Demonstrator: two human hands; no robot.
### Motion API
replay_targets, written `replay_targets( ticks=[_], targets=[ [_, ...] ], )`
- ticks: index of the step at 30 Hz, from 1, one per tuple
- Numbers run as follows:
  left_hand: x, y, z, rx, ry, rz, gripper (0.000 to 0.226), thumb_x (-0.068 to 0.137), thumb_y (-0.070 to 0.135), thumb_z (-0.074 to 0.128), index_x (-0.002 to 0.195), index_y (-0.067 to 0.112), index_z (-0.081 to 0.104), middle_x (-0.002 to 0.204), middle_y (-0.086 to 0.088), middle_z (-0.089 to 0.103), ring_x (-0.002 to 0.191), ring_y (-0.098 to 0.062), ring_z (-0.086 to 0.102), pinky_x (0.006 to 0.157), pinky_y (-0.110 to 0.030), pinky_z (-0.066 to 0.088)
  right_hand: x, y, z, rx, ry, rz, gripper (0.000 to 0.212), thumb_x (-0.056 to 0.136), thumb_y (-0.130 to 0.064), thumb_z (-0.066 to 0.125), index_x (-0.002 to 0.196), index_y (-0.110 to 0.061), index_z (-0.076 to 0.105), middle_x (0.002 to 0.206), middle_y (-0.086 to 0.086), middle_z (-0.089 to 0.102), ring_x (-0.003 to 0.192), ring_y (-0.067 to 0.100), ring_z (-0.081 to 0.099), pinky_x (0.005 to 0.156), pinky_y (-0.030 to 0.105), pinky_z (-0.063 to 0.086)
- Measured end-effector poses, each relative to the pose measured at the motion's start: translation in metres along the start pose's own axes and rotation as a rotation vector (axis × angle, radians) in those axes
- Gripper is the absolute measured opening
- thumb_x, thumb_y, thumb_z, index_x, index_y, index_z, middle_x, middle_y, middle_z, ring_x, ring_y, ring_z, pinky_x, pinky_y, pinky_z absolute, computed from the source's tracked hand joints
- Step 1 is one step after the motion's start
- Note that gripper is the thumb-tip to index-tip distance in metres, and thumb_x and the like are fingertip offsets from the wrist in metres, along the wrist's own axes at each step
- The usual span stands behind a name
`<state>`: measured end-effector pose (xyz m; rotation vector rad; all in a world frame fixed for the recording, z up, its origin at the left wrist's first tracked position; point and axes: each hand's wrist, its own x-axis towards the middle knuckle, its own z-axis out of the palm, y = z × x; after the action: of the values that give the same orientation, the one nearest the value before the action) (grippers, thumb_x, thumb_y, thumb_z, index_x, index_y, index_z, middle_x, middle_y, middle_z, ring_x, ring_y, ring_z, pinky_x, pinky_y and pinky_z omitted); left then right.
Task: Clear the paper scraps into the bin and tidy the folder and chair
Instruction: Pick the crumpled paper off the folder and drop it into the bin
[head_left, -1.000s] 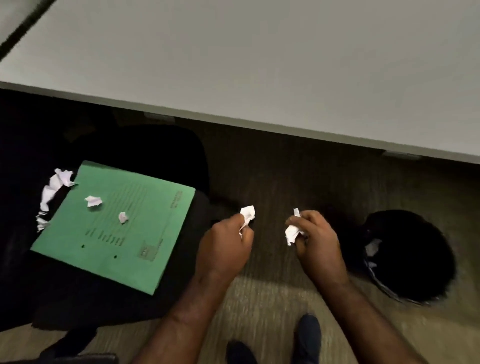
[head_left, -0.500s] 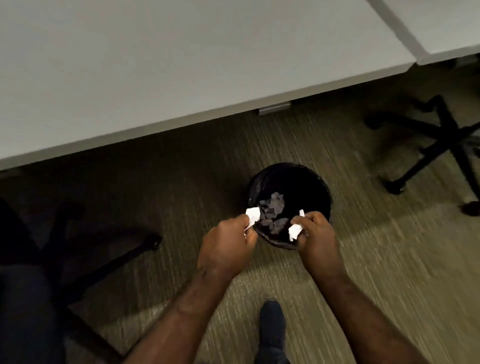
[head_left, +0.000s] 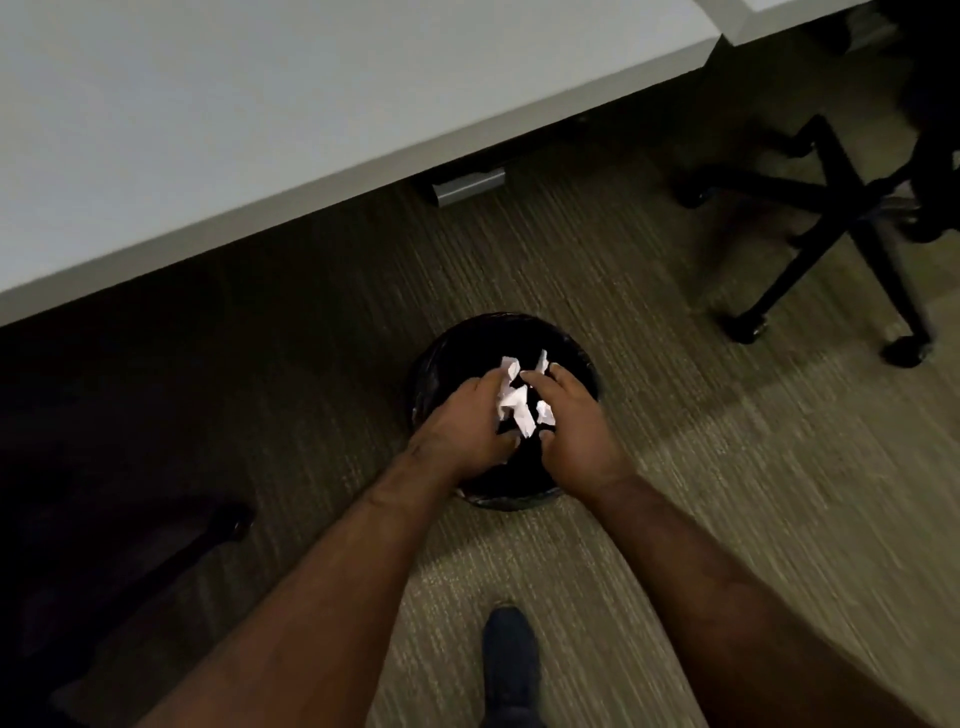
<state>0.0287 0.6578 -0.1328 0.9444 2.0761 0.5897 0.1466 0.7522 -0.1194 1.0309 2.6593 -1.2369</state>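
White paper scraps (head_left: 514, 402) sat between both hands, right over the mouth of the black bin (head_left: 447, 358) on the carpet (head_left: 727, 493). The left hand (head_left: 457, 423) and right hand (head_left: 574, 423) were close together, fingers loosened around the scraps; whether they gripped them, I could not tell. Far left ran the grey counter (head_left: 260, 114). A chair base (head_left: 831, 228) stood far right, a shoe (head_left: 509, 660) near.
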Motion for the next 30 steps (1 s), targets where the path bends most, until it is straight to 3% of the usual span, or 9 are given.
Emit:
replay_targets(
  ticks=[3,9,12,15,20,24,30],
  targets=[
    [-0.012,-0.005,-0.004,0.037,0.031,0.027,0.080,0.083,0.025,0.067,0.150,0.015,0.023,0.152,-0.006,0.034,0.137,-0.021,0.036,0.109,-0.034,0.035,-0.008,-0.003,0.001,-0.076,0.001,0.025,0.066,0.084,0.005,0.056,0.143,-0.021,0.042,0.157,0.010,0.027,0.143,0.025,0.027,0.112,0.034,0.029],
    [-0.067,-0.034,-0.038,0.103,0.399,0.005,0.079,0.083,0.031,0.067,0.149,0.021,0.025,0.156,-0.003,0.025,0.144,-0.019,0.022,0.116,-0.039,0.026,-0.025,-0.060,0.015,-0.180,0.045,-0.148,0.062,0.085,-0.014,0.068,0.142,-0.021,0.042,0.153,0.007,0.031,0.142,0.023,0.026,0.114,0.034,0.024],
    [-0.113,-0.057,-0.066,0.094,0.548,-0.095,0.076,0.082,0.035,0.067,0.147,0.024,0.028,0.157,-0.002,0.023,0.145,-0.020,0.016,0.116,-0.047,0.024,-0.037,-0.105,0.031,-0.187,0.017,-0.231,0.065,0.084,-0.018,0.071,0.142,-0.021,0.042,0.153,0.008,0.031,0.142,0.025,0.027,0.115,0.045,0.030],
    [-0.170,-0.083,-0.093,0.102,0.668,-0.208,0.078,0.083,0.038,0.066,0.148,0.028,0.023,0.160,-0.001,0.014,0.147,-0.020,0.006,0.119,-0.049,0.013,-0.054,-0.156,0.053,-0.199,-0.033,-0.306,0.070,0.082,-0.020,0.073,0.143,-0.023,0.039,0.154,0.008,0.031,0.142,0.026,0.027,0.113,0.050,0.033],
    [-0.276,-0.134,-0.130,0.068,0.850,-0.348,0.082,0.083,0.043,0.065,0.148,0.031,0.017,0.161,0.000,0.004,0.148,-0.020,-0.001,0.115,-0.048,0.002,-0.095,-0.233,0.109,-0.249,-0.131,-0.424,0.076,0.083,-0.024,0.073,0.145,-0.029,0.031,0.155,0.004,0.026,0.143,0.025,0.025,0.111,0.042,0.028],
    [-0.366,-0.187,-0.155,0.030,0.992,-0.515,0.083,0.082,0.043,0.066,0.148,0.035,0.015,0.161,0.001,0.003,0.147,-0.019,0.000,0.115,-0.048,0.004,-0.134,-0.299,0.163,-0.264,-0.211,-0.531,0.077,0.082,-0.025,0.073,0.145,-0.033,0.029,0.156,0.001,0.023,0.143,0.023,0.024,0.109,0.043,0.032],
    [-0.470,-0.255,-0.167,-0.014,1.070,-0.764,0.087,0.083,0.042,0.065,0.149,0.034,0.009,0.161,-0.001,-0.001,0.147,-0.023,0.001,0.116,-0.051,0.009,-0.183,-0.373,0.225,-0.242,-0.338,-0.642,0.072,0.083,-0.023,0.072,0.144,-0.031,0.035,0.156,0.000,0.023,0.144,0.022,0.022,0.110,0.043,0.034]
  ],
)
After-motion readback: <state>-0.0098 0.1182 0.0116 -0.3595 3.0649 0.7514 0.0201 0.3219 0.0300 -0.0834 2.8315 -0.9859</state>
